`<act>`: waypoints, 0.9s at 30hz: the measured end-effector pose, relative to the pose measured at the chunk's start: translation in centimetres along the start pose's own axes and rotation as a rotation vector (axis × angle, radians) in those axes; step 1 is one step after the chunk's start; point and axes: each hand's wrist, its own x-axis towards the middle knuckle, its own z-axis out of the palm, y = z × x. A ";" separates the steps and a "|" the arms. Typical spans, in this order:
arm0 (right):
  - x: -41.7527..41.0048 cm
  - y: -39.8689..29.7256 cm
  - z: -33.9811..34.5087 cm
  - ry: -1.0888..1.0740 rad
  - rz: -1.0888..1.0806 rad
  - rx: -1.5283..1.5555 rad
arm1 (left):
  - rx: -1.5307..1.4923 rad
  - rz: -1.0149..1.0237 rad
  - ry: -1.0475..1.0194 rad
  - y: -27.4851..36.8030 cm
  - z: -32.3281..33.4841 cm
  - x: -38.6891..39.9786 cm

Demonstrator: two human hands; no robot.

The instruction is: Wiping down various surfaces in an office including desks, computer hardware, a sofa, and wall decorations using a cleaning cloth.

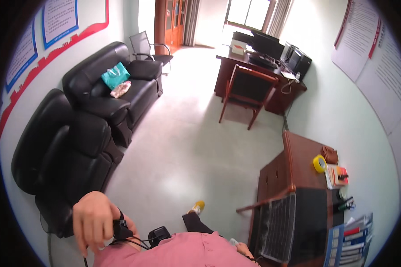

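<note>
My left hand is raised at the lower left, bent at the wrist, with its fingers hanging down. A black strapped device sits at that wrist, and black cables run from it. A thin dark cord shows just below the fingertips; whether the fingers pinch it is unclear. Beside my pink shirt is a small black box with a cable. Low at my other side, my right hand is partly hidden by the shirt, its fingers around a small white object. A dark band circles that wrist.
Black leather sofas line the left wall, one bearing a teal bag. At right, a wooden desk holds yellow tape and folders, with a chair against it. Another desk and chair stand ahead.
</note>
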 end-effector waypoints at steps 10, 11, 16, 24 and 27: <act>18.4 -11.9 -8.4 0.204 -0.095 0.051 | 0.245 -0.301 1.349 -5.1 -20.9 -18.7; 19.9 -13.8 -9.2 0.182 -0.118 0.013 | 0.379 -0.500 1.602 -5.6 -22.5 -20.0; 26.2 -26.7 -13.1 0.184 -0.144 0.188 | 0.128 -0.599 1.998 -7.8 -29.0 -31.7; 33.7 -40.4 -19.6 0.201 -0.054 0.121 | -0.046 -0.424 2.145 -5.8 -39.1 -46.4; 35.3 -43.0 -22.4 0.257 0.037 0.127 | -0.084 -0.379 2.093 -5.9 -45.7 -49.3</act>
